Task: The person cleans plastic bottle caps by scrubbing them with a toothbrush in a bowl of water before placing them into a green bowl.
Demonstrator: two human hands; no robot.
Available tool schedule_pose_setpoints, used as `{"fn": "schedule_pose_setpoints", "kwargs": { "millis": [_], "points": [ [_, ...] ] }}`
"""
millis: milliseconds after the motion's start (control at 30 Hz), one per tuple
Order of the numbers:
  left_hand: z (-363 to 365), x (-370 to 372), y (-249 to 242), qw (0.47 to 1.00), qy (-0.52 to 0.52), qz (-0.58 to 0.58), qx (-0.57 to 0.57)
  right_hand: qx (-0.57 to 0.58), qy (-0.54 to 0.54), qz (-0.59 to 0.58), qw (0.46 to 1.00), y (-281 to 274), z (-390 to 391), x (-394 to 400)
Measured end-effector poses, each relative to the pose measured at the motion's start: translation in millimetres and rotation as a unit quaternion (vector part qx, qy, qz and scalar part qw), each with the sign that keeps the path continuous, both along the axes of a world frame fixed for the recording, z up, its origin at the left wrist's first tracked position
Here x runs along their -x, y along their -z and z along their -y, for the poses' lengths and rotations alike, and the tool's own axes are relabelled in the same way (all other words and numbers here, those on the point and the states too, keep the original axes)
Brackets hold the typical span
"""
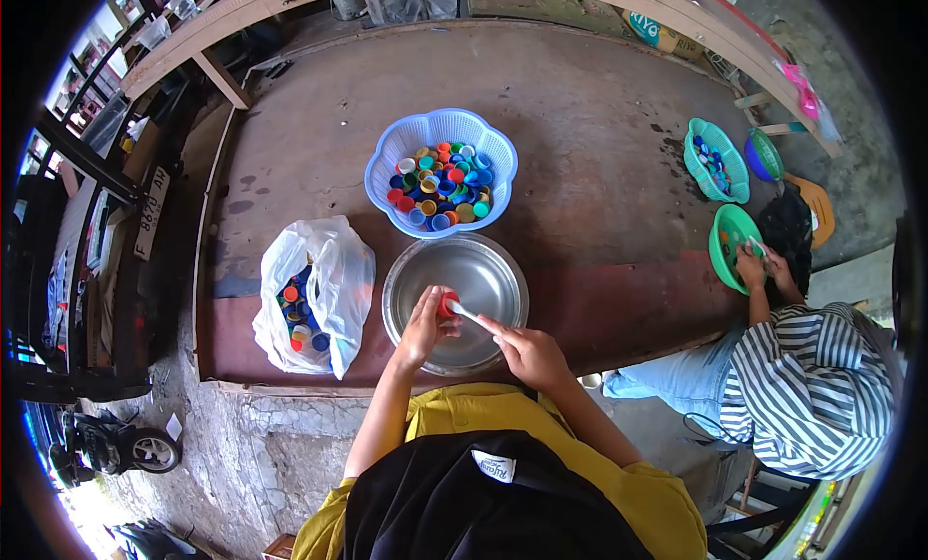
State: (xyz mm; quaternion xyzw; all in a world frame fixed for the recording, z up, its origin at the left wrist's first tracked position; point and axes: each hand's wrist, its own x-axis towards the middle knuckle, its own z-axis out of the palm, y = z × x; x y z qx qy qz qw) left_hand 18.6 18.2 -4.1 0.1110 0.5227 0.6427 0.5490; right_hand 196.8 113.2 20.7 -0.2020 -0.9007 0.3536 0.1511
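Over a round metal basin (398, 287), my left hand (422, 330) has its fingers closed around a red plastic bottle cap (448, 305). My right hand (530, 353) grips a slim white toothbrush (469, 314), its far end against the cap's opening; the bristles are hidden. Just beyond the basin stands a blue scalloped plastic basket (383, 144) with many coloured bottle caps (447, 181) in it. To the left of the basin, a white plastic bag (338, 260) lies open with more caps (302, 309) inside.
At right, a person in a striped top (812, 386) works with both hands over a green basin (723, 233). A teal basket (692, 140) of caps and a blue-green bowl (764, 154) stand beyond. A wooden beam (290, 1) borders the table's (319, 125) far side.
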Motion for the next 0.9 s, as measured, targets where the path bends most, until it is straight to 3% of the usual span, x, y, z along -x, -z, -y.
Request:
{"fn": "schedule_pose_setpoints", "kwargs": {
  "millis": [167, 233, 300, 400, 467, 500, 567, 633, 767, 800, 900],
  "points": [
    [11, 7, -2, 0.991, 0.089, -0.041, -0.092, 0.132, 0.031, -0.102, 0.985, 13, 5, 3],
    [10, 7, -2, 0.981, 0.091, -0.149, -0.089, 0.194, 0.04, -0.086, 0.976, 8, 6, 2],
    [8, 5, -5, 0.969, 0.069, -0.218, -0.095, 0.39, 0.043, -0.021, 0.919, -1, 5, -1],
    [6, 2, -10, 0.958, 0.034, -0.262, -0.109, 0.585, 0.026, -0.013, 0.811, -3, 1, -6],
    [7, 5, -7, 0.951, 0.047, -0.288, -0.101, 0.483, 0.011, -0.087, 0.871, 6, 5, -4],
    [8, 6, -6, 0.954, 0.052, -0.284, -0.081, 0.314, 0.005, -0.145, 0.938, 15, 11, 5],
    [13, 6, -3, 0.959, 0.063, -0.273, -0.041, 0.038, 0.002, -0.121, 0.992, 22, 12, 1],
    [12, 1, -5, 0.977, 0.057, -0.204, -0.002, -0.155, 0.008, 0.034, 0.987, -3, 1, -8],
    [7, 7, 22, 0.999, 0.032, -0.035, 0.006, -0.211, 0.029, 0.02, 0.977, -16, -4, -4],
    [2, 5, 7, 0.998, 0.003, -0.054, 0.042, -0.221, 0.018, -0.026, 0.975, -12, -5, -2],
    [5, 16, -5, 0.987, 0.078, -0.11, 0.09, -0.204, -0.032, -0.021, 0.978, -8, -7, -6]
  ]
}}
